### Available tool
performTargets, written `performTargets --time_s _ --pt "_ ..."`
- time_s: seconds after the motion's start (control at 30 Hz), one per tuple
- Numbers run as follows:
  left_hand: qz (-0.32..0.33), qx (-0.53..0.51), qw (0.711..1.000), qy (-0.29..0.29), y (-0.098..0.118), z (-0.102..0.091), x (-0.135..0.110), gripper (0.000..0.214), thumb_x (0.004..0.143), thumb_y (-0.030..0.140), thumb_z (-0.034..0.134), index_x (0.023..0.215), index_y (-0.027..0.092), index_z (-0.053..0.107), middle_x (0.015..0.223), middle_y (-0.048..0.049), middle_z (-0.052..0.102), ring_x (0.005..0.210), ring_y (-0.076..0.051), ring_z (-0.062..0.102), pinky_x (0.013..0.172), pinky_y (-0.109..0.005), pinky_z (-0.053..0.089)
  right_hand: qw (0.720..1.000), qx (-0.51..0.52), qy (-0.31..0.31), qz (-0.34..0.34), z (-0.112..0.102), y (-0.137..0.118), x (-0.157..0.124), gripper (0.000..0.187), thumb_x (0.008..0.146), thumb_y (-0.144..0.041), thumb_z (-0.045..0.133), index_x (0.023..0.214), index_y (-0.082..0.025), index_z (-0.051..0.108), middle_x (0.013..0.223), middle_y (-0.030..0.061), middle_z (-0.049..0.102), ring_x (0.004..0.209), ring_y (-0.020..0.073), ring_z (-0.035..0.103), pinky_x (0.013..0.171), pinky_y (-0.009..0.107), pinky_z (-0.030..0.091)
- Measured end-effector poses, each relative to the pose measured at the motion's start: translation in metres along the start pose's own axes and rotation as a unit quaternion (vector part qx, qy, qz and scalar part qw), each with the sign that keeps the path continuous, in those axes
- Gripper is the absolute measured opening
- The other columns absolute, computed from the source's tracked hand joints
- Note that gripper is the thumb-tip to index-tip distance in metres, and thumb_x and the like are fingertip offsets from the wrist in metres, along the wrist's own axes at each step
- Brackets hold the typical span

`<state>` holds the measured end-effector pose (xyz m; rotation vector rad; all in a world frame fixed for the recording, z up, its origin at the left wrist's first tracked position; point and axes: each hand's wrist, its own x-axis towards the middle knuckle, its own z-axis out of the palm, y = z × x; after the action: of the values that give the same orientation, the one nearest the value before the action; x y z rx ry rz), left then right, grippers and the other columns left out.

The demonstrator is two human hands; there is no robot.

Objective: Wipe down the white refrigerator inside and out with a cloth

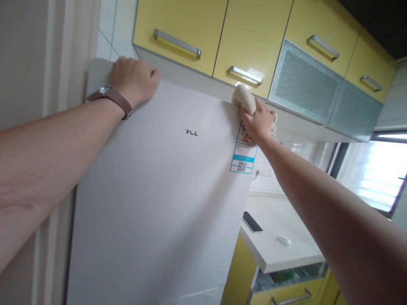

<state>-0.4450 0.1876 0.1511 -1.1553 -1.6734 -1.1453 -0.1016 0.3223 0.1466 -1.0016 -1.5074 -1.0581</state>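
A pale grey refrigerator [152, 190] with a TCL logo fills the middle of the view. My left hand [135, 80], with a brown-strapped watch [111, 98] on the wrist, is closed at its top edge toward the left; the fingertips are hidden. At the upper right corner my right hand [259, 120] grips a beige cloth [244, 98], bunched and bulging out on both sides of the fingers. The cloth lies against the refrigerator's edge, over the upper part of a blue-and-white label [242, 159] with a QR code.
Yellow wall cabinets [181, 25] with metal handles hang just above the refrigerator. To the right, a white countertop [286, 212] holds a phone [252, 222] and a small white oval object [283, 240]. Below it is a partly open drawer [292, 292]. A window [372, 173] is at far right.
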Motion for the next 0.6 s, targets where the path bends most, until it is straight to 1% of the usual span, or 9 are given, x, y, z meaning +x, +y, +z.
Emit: performTargets --time_s 0.13,0.27,0.43,0.6 --pt "-0.004 -0.003 1.000 -0.001 0.0000 0.0002 0.0007 0.069 0.104 0.049 0.025 0.136 0.007 0.069 0.140 -0.0193 0.066 0.133 -0.038 0.055 0.113 -0.056 0.035 1.000 0.008 0.001 0.001 0.0021 0.0009 0.0002 0.055 0.101 -0.050 0.020 0.134 -0.025 0.056 0.119 0.0174 0.068 0.113 0.0379 0.056 0.094 0.050 0.034" --pt "0.008 0.005 1.000 0.008 -0.0013 0.0004 0.0009 0.069 0.105 0.046 0.025 0.133 0.000 0.069 0.138 -0.0243 0.066 0.133 -0.040 0.056 0.112 -0.058 0.038 1.000 0.009 -0.003 0.009 -0.0003 -0.0011 -0.0003 0.055 0.101 -0.051 0.019 0.133 -0.024 0.056 0.119 0.0166 0.068 0.112 0.0369 0.057 0.095 0.050 0.035" --pt "0.014 0.008 1.000 0.002 -0.0012 -0.0004 -0.0001 0.070 0.105 0.046 0.024 0.133 -0.002 0.068 0.137 -0.0242 0.067 0.131 -0.039 0.057 0.112 -0.057 0.039 1.000 0.003 -0.008 0.009 -0.0031 -0.0026 -0.0008 0.056 0.102 -0.051 0.019 0.134 -0.024 0.055 0.121 0.0171 0.067 0.114 0.0371 0.056 0.095 0.050 0.035" --pt "0.010 0.022 1.000 -0.001 -0.0026 0.0020 0.0026 0.070 0.105 0.045 0.022 0.135 0.003 0.068 0.138 -0.0213 0.067 0.131 -0.038 0.057 0.112 -0.055 0.039 1.000 0.002 -0.002 0.007 0.0001 0.0004 -0.0006 0.055 0.101 -0.052 0.020 0.132 -0.023 0.056 0.120 0.0168 0.068 0.113 0.0369 0.057 0.094 0.050 0.035"
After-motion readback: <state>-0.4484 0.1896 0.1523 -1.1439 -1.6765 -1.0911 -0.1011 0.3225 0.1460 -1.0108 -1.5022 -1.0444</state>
